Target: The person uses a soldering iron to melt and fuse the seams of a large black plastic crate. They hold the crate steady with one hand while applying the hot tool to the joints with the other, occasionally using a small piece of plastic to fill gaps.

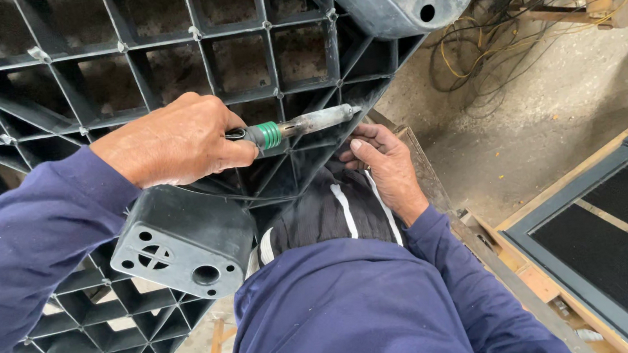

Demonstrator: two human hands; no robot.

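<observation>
- Here our left hand (pixel 176 141) grips a tool (pixel 293 128), fingers wrapped round its handle.
- Our right hand (pixel 384 164) presses the pallet (pixel 160 68) edge, fingers narrow, below the tool tip.

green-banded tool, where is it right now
In the head view the tool sits centre frame, gripped by the left hand, its tip on the black grid pallet just above the right hand.
</observation>
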